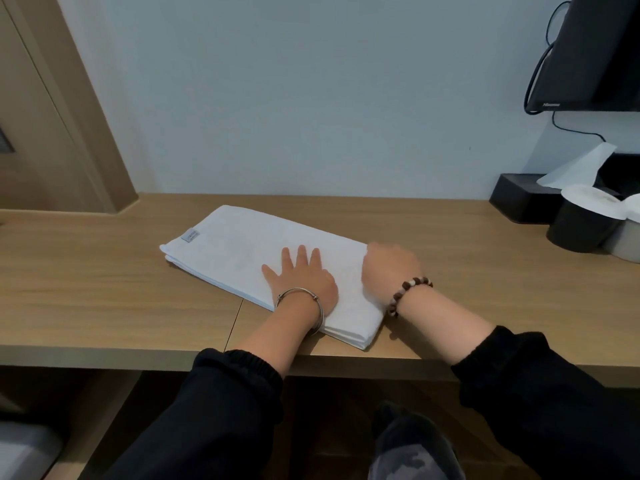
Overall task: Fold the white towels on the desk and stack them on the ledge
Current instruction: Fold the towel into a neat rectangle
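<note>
Item: white towel [242,244], one piece, folded into a long layered strip. It lies flat on the wooden desk [104,289] at mid-frame, running on a diagonal from centre left down to the desk's front edge at lower centre. A small sewn label [189,235] shows at its upper-left end. Stacked layer edges are visible at the lower-right end.

Left hand [301,275]: palm down on the lower half of the towel, fingers straight and fanned apart, pressing the cloth. A silver bangle [300,299] is on the wrist, below it a black sleeve [235,382].

Right hand [391,268]: at the towel's right edge, back of hand up, slightly blurred. The fingers are curled under and hidden, so it cannot be told whether they grip the cloth. A bracelet of brown and white beads [410,292] is on the wrist.

Surroundings: pale wall [311,98] behind the desk. A black screen [595,57] with trailing cables is at upper right. A black tissue box [512,199] with a white tissue [581,164] standing up from it is at the right edge. Just in front of it stand paper rolls [581,223], one in dark wrapping. A wood door frame [52,116] is at upper left.
</note>
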